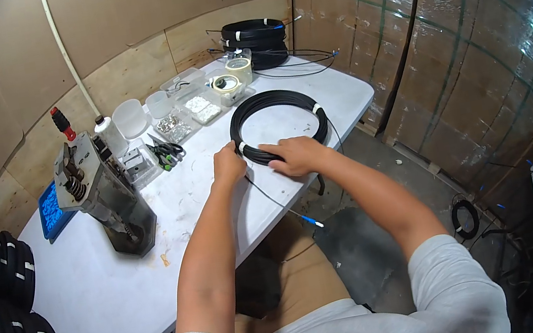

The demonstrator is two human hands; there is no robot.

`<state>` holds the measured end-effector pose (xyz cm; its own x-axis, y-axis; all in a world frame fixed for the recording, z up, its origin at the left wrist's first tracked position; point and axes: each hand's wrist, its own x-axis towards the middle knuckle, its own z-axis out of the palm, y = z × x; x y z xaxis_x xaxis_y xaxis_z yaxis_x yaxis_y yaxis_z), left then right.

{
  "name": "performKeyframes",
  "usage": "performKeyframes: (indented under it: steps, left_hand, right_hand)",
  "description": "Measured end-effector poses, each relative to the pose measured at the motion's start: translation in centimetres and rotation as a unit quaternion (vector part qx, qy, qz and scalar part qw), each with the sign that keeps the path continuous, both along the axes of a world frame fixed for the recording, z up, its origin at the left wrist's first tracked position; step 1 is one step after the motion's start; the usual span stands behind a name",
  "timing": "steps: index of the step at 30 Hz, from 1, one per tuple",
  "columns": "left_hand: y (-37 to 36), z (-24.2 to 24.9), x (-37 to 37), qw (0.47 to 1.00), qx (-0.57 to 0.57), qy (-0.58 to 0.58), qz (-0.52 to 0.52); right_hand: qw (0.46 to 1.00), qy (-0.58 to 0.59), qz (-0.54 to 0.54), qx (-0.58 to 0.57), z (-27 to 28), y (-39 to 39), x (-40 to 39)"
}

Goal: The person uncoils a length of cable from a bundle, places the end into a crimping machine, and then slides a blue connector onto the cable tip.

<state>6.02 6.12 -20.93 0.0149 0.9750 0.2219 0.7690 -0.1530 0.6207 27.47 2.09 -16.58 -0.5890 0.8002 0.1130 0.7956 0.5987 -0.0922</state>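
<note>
A coil of black cable (274, 98) lies on the white table, bound with white ties at its left and right sides. My left hand (229, 164) is closed at the coil's left edge, beside a white tie. My right hand (298, 155) rests on the near side of the coil, its fingers wrapped over the strands. From the coil near my left hand, a loose cable end with a blue and white connector (313, 221) hangs past the table edge.
A metal press (113, 199) and a blue tray (53, 220) stand at the left. Scissors (167, 151), parts boxes (203, 109) and tape rolls (227, 87) sit behind. More coils (263, 43) are stacked at the back, and others (9, 273) at the far left.
</note>
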Motion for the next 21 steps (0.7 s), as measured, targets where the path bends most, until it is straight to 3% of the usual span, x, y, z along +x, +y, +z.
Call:
performKeyframes:
  steps: [5,12,18,21]
  left_hand:
    - [-0.6,0.6,-0.3,0.999,-0.033,0.007,0.004]
    - [-1.3,0.9,-0.5,0.999,-0.036,0.007,-0.004]
    - [-1.3,0.0,-1.9,0.999,-0.011,0.033,-0.004]
    - [-0.6,-1.6,-3.6,0.993,0.086,0.083,-0.014]
  right_hand:
    - [0.982,-0.031,0.049,0.182,-1.4,0.0,3.1]
    - [0.991,-0.048,0.021,0.126,-0.9,0.5,-0.5]
    - [0.994,-0.033,-0.073,0.075,-2.1,2.8,-6.2]
    - [0.992,-0.036,-0.093,0.075,-1.8,3.1,-8.1]
